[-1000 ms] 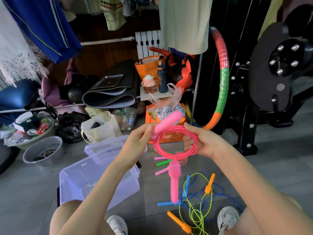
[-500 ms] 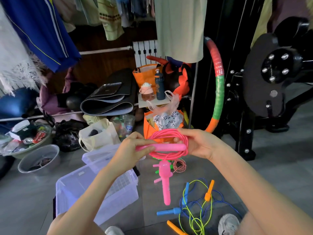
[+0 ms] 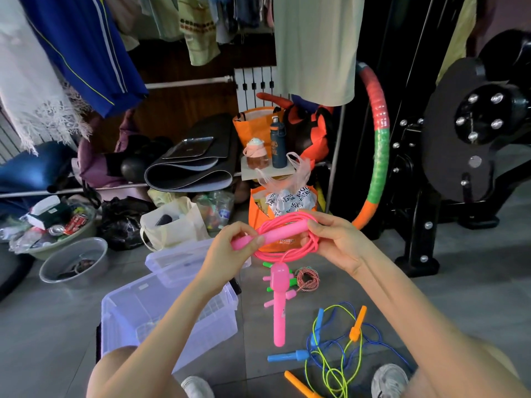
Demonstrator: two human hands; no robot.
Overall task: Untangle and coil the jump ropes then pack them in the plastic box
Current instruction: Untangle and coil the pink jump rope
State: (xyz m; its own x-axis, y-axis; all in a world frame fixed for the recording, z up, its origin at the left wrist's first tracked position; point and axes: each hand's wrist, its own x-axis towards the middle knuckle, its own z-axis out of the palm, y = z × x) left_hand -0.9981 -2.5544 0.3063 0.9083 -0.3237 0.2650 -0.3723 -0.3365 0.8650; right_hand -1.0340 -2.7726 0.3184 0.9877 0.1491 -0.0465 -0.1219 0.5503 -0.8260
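Note:
A pink jump rope (image 3: 290, 248) is looped into a coil in front of me. My right hand (image 3: 336, 242) grips the coil on its right side. My left hand (image 3: 230, 254) pinches the left end of one pink handle (image 3: 275, 234), which lies across the coil. The second pink handle (image 3: 279, 305) hangs straight down below the coil. A clear plastic box (image 3: 161, 320) stands open on the floor under my left forearm, its lid (image 3: 178, 259) behind it. Tangled blue and yellow-green ropes (image 3: 339, 354) with blue and orange handles lie on the floor at lower right.
A small red-and-white twine coil (image 3: 309, 278) and pink and green handles lie on the floor behind the hanging handle. Bags, a rolled mat (image 3: 189, 173), two basins (image 3: 71, 262) and a hoop (image 3: 376, 156) crowd the back. A black exercise machine (image 3: 459, 145) stands at right.
My left hand swung the pink handle from tilted upward to lying across the coil. The hanging handle stopped swinging.

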